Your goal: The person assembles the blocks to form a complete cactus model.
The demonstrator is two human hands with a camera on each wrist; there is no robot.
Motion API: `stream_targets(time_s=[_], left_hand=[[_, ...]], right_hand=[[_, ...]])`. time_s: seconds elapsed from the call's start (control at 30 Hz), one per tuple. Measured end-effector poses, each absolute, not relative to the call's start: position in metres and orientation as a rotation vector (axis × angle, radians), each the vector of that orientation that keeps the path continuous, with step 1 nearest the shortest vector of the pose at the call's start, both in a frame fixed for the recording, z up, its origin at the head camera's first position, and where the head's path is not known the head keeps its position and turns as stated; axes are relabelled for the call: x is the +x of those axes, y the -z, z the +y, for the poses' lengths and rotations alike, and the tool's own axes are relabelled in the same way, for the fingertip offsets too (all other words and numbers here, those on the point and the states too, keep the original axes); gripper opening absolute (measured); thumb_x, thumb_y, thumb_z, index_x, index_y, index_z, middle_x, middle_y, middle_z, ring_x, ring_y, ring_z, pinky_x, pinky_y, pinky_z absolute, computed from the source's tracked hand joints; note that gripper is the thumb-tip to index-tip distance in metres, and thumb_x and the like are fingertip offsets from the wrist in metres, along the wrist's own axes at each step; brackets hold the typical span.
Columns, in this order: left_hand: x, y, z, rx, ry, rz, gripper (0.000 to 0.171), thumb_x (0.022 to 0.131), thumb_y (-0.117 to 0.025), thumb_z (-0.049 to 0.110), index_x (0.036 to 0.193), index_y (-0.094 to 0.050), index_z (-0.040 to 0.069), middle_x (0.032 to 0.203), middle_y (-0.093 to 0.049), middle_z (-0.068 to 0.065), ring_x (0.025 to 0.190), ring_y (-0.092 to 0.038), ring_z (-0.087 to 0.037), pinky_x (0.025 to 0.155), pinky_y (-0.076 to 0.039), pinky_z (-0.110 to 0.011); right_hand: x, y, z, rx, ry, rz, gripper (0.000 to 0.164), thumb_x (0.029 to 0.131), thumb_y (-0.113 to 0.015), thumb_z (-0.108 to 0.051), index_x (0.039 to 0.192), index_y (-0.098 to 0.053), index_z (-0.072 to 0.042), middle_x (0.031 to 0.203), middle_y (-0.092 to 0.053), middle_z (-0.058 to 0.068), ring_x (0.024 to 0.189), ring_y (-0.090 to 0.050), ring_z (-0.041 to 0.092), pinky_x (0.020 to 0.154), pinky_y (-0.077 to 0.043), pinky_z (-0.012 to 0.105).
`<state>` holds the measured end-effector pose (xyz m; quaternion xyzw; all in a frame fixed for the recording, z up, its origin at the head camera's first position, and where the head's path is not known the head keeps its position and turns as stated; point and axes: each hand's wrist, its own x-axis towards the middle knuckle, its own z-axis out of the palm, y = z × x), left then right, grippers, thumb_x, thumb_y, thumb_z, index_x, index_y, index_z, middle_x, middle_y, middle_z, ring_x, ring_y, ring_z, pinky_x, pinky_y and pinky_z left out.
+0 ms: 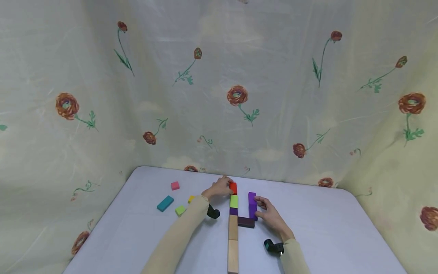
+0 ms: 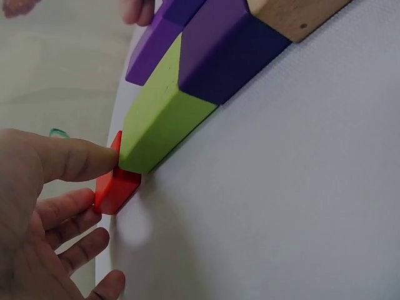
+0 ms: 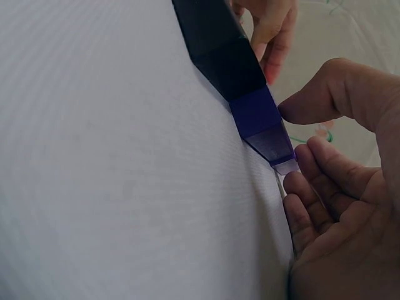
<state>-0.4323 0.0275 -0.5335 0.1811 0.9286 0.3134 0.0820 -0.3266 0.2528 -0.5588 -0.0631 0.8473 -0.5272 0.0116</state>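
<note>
A red block [image 1: 233, 188] lies at the far end of a straight row, with the thumb and fingers of my left hand [image 1: 219, 188] pinching it. In the left wrist view, the red block [image 2: 119, 184] meets the end of a lime green block [image 2: 159, 112]. My right hand [image 1: 272, 216] has its thumb and fingertips against two purple blocks [image 1: 252, 208] lined up end to end. Up close in the right wrist view, the thumb presses near one purple block [image 3: 255, 112] while the fingers curl by the far end.
Nearer along the row come a dark purple block [image 1: 234, 211] and two wooden blocks [image 1: 233, 251]. A dark brown block [image 1: 246, 222] links the row to the purple pair. Loose on the left lie teal [image 1: 165, 204], pink [image 1: 175, 185], green [image 1: 180, 210] and yellow [image 1: 191, 198] blocks.
</note>
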Motion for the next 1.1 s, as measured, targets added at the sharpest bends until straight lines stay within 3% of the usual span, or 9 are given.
stream_targets(time_s=[0.23, 0.47, 0.83, 1.0, 1.1], left_hand=[[-0.425, 0.529, 0.028, 0.551, -0.945, 2.748, 0.046, 0.086, -0.064, 0.019, 0.130, -0.056, 0.008, 0.131, -0.051, -0.010, 0.122, -0.045, -0.026, 0.108, -0.028, -0.059], [-0.422, 0.529, 0.026, 0.568, -0.941, 2.737, 0.045, 0.086, -0.063, 0.020, 0.129, -0.056, 0.008, 0.131, -0.052, -0.010, 0.121, -0.045, -0.026, 0.108, -0.029, -0.058], [-0.424, 0.532, 0.023, 0.618, -0.913, 2.761, 0.047, 0.087, -0.062, 0.020, 0.132, -0.054, 0.008, 0.135, -0.050, -0.009, 0.126, -0.044, -0.026, 0.108, -0.029, -0.058], [-0.424, 0.533, 0.018, 0.612, -1.031, 2.705, 0.049, 0.090, -0.063, 0.019, 0.137, -0.051, 0.009, 0.139, -0.048, -0.009, 0.128, -0.045, -0.026, 0.108, -0.038, -0.048], [-0.422, 0.530, 0.011, 0.605, -1.135, 2.654, 0.046, 0.091, -0.064, 0.019, 0.135, -0.053, 0.010, 0.136, -0.050, -0.008, 0.124, -0.048, -0.026, 0.100, -0.046, -0.043]], right_hand=[[-0.327, 0.563, 0.253, -0.202, 1.633, 2.657, 0.058, 0.085, -0.064, 0.000, 0.138, -0.042, 0.002, 0.139, -0.048, 0.022, 0.128, -0.044, 0.037, 0.111, -0.031, 0.053], [-0.325, 0.567, 0.253, -0.350, 1.643, 2.725, 0.055, 0.083, -0.066, -0.005, 0.133, -0.046, 0.005, 0.130, -0.053, 0.025, 0.117, -0.050, 0.036, 0.103, -0.039, 0.051], [-0.328, 0.562, 0.251, -0.212, 1.637, 2.658, 0.058, 0.084, -0.065, 0.002, 0.138, -0.042, 0.004, 0.139, -0.048, 0.024, 0.127, -0.045, 0.038, 0.111, -0.031, 0.053], [-0.328, 0.560, 0.252, -0.172, 1.636, 2.634, 0.060, 0.084, -0.065, 0.001, 0.139, -0.042, 0.001, 0.140, -0.046, 0.022, 0.129, -0.043, 0.037, 0.111, -0.030, 0.054], [-0.329, 0.562, 0.254, -0.162, 1.628, 2.630, 0.061, 0.083, -0.065, 0.001, 0.140, -0.041, 0.000, 0.141, -0.046, 0.022, 0.130, -0.042, 0.037, 0.112, -0.030, 0.054]])
